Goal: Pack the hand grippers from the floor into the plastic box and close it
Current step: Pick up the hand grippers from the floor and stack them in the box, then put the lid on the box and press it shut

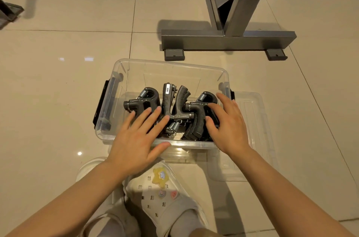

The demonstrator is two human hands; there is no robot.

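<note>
Looking down at the clear plastic box (194,68) on the tiled floor (58,91), I see the black hand grippers (171,101) all piled inside, crowding its near wall. My left hand (134,143) lies flat, fingers straight on the left-side ones. My right hand (229,126) rests on the right-side ones, fingers slightly bent, gripping nothing. The lid (252,139) lies off by the box's right edge.

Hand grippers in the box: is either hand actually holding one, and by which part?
Neither. The left hand and right hand lie flat, fingers straight, on the hand grippers inside the plastic box.
</note>
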